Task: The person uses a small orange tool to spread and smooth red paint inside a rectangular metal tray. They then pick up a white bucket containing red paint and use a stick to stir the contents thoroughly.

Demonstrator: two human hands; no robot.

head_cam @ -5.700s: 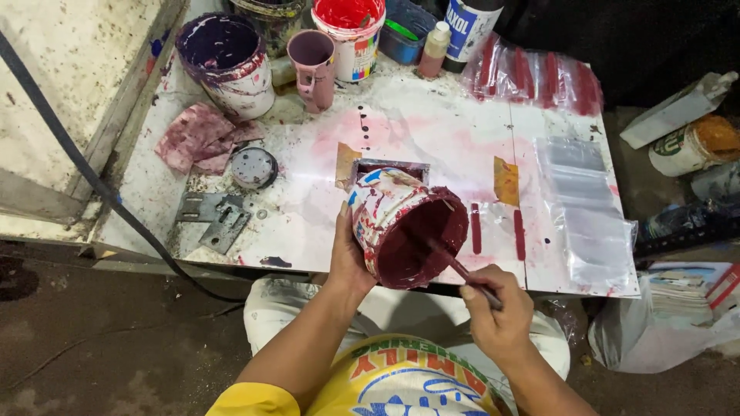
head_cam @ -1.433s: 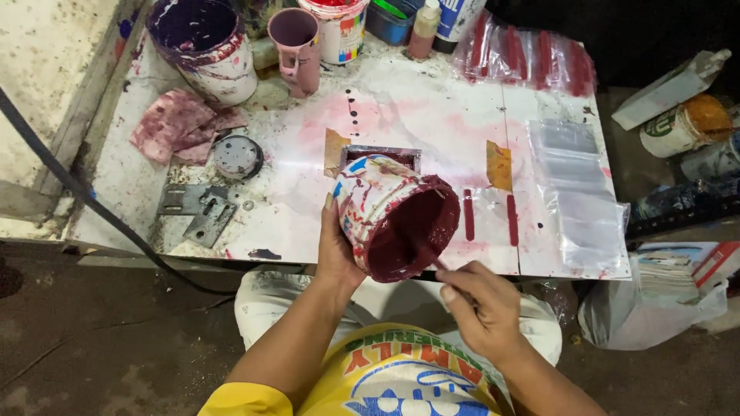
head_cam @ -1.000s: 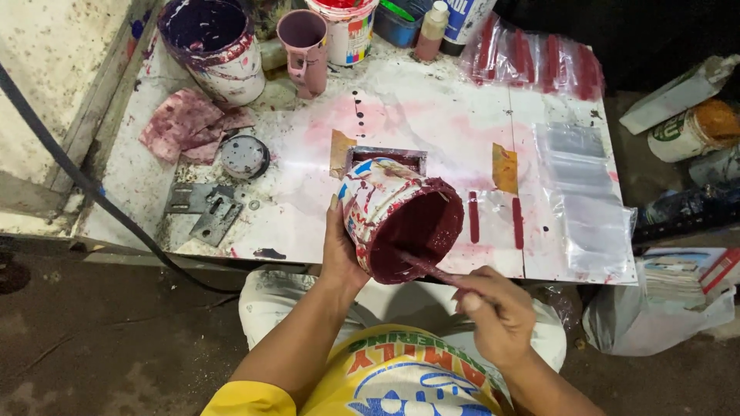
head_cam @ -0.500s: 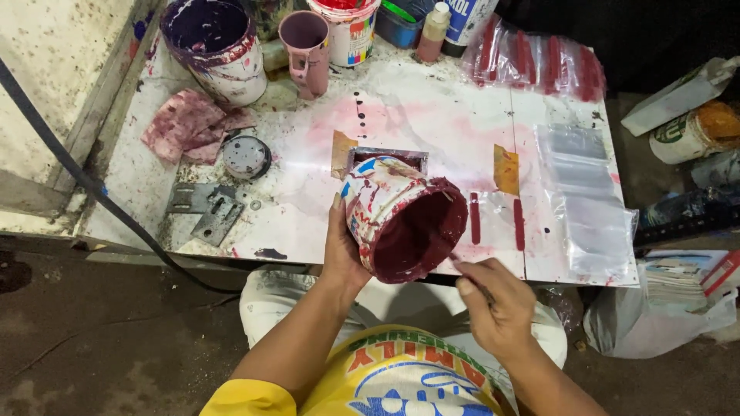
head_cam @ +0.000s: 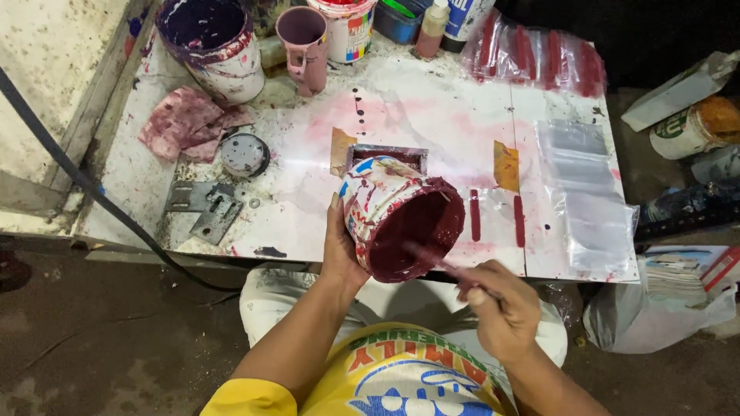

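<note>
Left hand: the left hand [head_cam: 341,250] is wrapped round the side of a paint tub [head_cam: 401,216], gripping it and tipping it so the open mouth faces the person.
Right hand: the right hand [head_cam: 501,312] is closed on a thin stick [head_cam: 439,263]. The far end of the stick goes into the tub's mouth.
Tub: it is white with splashes outside and coated dark red inside. It is held just above the near edge of the surface [head_cam: 401,115], in front of a small square frame [head_cam: 385,154].
How to do it well: I think the stick is scraping or stirring the red paint. Hold the tub tight so it does not turn. Keep the mouth tipped only a little so nothing drips on the lap. Run the stick slowly along the inner wall.
Right of the tub: two short red strips [head_cam: 497,218] lie on the surface, and clear plastic bags [head_cam: 578,185] lie farther right.
Left of the tub: a round metal lid [head_cam: 244,154], a stained red rag [head_cam: 185,123] and a flat metal bracket [head_cam: 204,208].
Far side: a big bucket with purple inside [head_cam: 212,42], a pink mug [head_cam: 303,38], a tub with red paint [head_cam: 343,27] and a small bottle [head_cam: 432,27].
Far right: a pack of red sticks in clear wrap [head_cam: 539,54].
</note>
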